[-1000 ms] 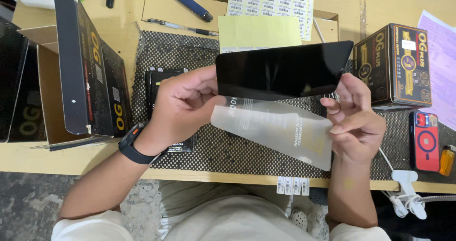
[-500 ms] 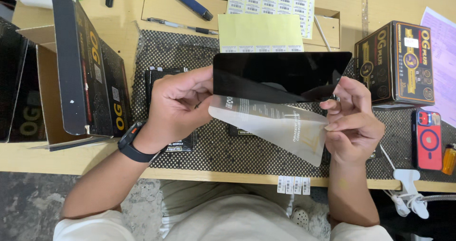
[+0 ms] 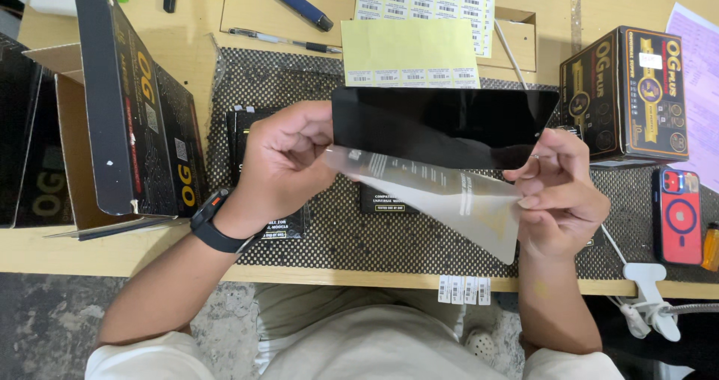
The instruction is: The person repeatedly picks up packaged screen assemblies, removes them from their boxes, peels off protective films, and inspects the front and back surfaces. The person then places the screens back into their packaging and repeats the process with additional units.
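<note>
Two hands work above the desk's front edge: the left hand (image 3: pixel 288 163) pinches the black glass panel (image 3: pixel 442 125), the right hand (image 3: pixel 558 189) pinches its half-peeled clear film (image 3: pixel 457 196). A yellow label sheet (image 3: pixel 408 50) lies behind; a black-and-gold box (image 3: pixel 625 92) sits right.

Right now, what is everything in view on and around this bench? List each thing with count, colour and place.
dark glass sheet: one, black, held above the mat
clear film: one, translucent, hanging under the sheet
mesh mat: one, black, bench centre
printed box: one, black and gold, right
open cartons: several, black, left
label sheets: several, yellow and white, top
phone: one, red, far right
pen: one, top
left hand: watch on wrist, grips sheet
right hand: fingers pinch film
</note>
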